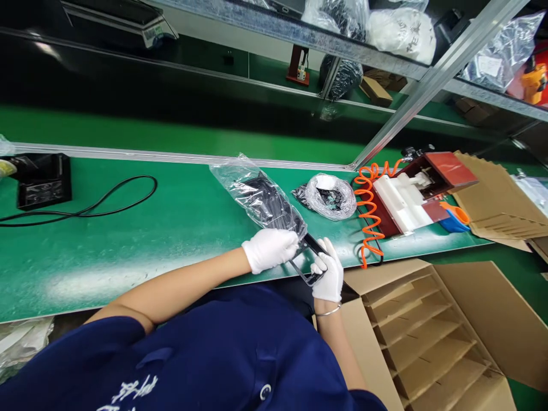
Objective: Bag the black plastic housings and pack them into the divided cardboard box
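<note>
My left hand, in a white glove, is closed at the lower end of a clear plastic bag. Several black parts show inside the bag, which lies slanting on the green bench. My right hand, also gloved, grips a thin black rectangular frame near the bench's front edge. A black bar-like piece of it runs up between the two hands. Just beyond them sits an open clear bag of small dark parts. My fingertips partly hide the frame and the bag's mouth.
To the right stand a red and white press-like fixture, a coiled orange hose and a blue and orange bin. An open carton with dividers is below the bench. At left are a black tray and cable. A metal shelf hangs overhead.
</note>
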{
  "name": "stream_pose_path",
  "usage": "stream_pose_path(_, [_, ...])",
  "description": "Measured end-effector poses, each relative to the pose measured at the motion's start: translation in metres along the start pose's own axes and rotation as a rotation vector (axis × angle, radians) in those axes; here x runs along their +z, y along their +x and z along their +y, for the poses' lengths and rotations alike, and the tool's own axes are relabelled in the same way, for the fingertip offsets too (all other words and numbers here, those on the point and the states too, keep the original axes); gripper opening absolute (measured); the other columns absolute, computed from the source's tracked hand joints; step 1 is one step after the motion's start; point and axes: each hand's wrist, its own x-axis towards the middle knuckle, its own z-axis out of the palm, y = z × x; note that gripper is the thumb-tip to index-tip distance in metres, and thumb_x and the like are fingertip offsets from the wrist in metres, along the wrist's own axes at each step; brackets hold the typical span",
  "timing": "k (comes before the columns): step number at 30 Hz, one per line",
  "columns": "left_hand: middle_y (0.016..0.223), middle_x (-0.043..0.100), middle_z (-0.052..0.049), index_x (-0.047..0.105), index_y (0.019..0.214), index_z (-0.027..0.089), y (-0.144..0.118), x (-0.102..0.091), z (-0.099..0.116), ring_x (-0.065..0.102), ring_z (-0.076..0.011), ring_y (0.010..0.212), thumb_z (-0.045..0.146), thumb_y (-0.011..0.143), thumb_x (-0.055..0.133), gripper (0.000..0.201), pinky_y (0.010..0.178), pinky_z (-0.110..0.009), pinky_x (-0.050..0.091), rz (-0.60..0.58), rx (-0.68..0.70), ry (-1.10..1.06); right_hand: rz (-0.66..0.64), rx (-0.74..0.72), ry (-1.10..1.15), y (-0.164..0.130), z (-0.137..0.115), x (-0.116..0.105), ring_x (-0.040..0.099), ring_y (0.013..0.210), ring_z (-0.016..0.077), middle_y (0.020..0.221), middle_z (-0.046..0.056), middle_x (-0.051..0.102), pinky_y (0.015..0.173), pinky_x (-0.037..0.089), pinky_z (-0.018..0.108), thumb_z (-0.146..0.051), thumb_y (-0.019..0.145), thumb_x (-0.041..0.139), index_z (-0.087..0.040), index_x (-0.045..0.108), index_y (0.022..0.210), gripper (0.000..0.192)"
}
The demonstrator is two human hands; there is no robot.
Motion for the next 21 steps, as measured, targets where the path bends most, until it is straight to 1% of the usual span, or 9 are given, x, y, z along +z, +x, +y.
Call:
stream_pose_path(3, [0.075,0.071,-0.005,0.066,0.079,0.018,0.002,-0.009,-0.011,0.067,-0.0202,0.070,0.027,0.095,0.048,0.026,0.062,-0.030,0.043,-0.012,-0.073,0.029,0.024,-0.031,-0.003,-0.006,0.005,0.001,0.027,0.048,0.0011,0.100,0.003,0.069,0.041,0.027,0.018,-0.020,0.061,0.068,-0.019,0.067,0.118,0.057])
stream_pose_path(5, [0.078,0.071,-0.005,0.067,0.081,0.018,0.007,-0.013,-0.013,0.068,-0.0202,0.074,0.027,0.096,0.047,0.026,0.065,-0.029,0.044,-0.005,-0.096,0.043,0.016,-0.051,-0.045,-0.012,0.007,0.005,0.029,0.047,0.0024,0.097,0.003,0.069,0.041,0.029,0.020,-0.018,0.063,0.065,-0.019,0.066,0.122,0.059])
stream_pose_path(9, [0.083,0.073,-0.009,0.068,0.085,0.016,0.013,-0.007,-0.004,0.069,-0.0216,0.078,0.025,0.097,0.046,0.027,0.069,-0.029,0.047,0.040,-0.066,0.048,-0.010,-0.073,-0.077,-0.015,0.007,0.014,0.034,0.049,0.0032,0.120,0.009,0.069,0.042,0.032,0.022,-0.020,0.065,0.064,-0.019,0.066,0.123,0.058])
stream_pose_path(12, [0.077,0.072,-0.007,0.067,0.078,0.017,0.007,0.001,0.006,0.068,-0.0206,0.072,0.026,0.094,0.052,0.024,0.063,-0.029,0.046,-0.014,0.016,0.023,-0.005,-0.098,-0.052,-0.009,0.008,0.019,0.037,0.051,0.0038,0.128,0.011,0.066,0.045,0.035,0.023,-0.025,0.068,0.062,-0.018,0.063,0.127,0.059])
stream_pose_path(14, [0.074,0.071,-0.006,0.066,0.075,0.017,0.003,0.001,0.011,0.068,-0.0201,0.068,0.027,0.094,0.053,0.025,0.060,-0.028,0.044,-0.030,0.051,0.004,-0.004,-0.136,-0.062,-0.006,0.012,0.024,0.043,0.055,0.0056,0.132,0.011,0.065,0.049,0.040,0.024,-0.026,0.070,0.062,-0.019,0.061,0.132,0.062])
stream_pose_path(15, [0.075,0.072,-0.006,0.065,0.075,0.017,0.003,-0.001,0.013,0.068,-0.0200,0.068,0.028,0.094,0.052,0.026,0.059,-0.029,0.043,-0.025,0.056,-0.009,-0.013,-0.156,-0.079,-0.005,0.014,0.026,0.050,0.061,0.0078,0.133,0.011,0.064,0.055,0.045,0.025,-0.027,0.071,0.062,-0.020,0.061,0.133,0.063])
stream_pose_path(17, [0.076,0.072,-0.007,0.065,0.075,0.018,0.004,-0.008,0.016,0.068,-0.0198,0.069,0.027,0.095,0.051,0.026,0.060,-0.029,0.043,0.009,0.041,-0.043,-0.043,-0.168,-0.119,-0.003,0.020,0.031,0.062,0.084,0.0146,0.134,0.011,0.064,0.072,0.053,0.029,-0.027,0.071,0.063,-0.020,0.059,0.135,0.065])
stream_pose_path(19, [0.075,0.072,-0.006,0.064,0.073,0.018,0.005,-0.011,0.017,0.068,-0.0194,0.069,0.023,0.093,0.051,0.024,0.060,-0.029,0.044,0.040,0.011,-0.059,-0.077,-0.155,-0.136,0.000,0.026,0.034,0.063,0.109,0.0204,0.135,0.011,0.064,0.090,0.054,0.033,-0.028,0.071,0.064,-0.019,0.058,0.137,0.067])
stream_pose_path(21, [0.073,0.071,-0.006,0.063,0.070,0.018,0.003,-0.007,0.019,0.066,-0.0189,0.066,0.022,0.091,0.052,0.023,0.059,-0.029,0.044,0.057,0.017,-0.066,-0.103,-0.117,-0.130,0.006,0.031,0.036,0.062,0.118,0.0225,0.140,0.012,0.060,0.098,0.053,0.037,-0.029,0.072,0.064,-0.021,0.053,0.141,0.071])
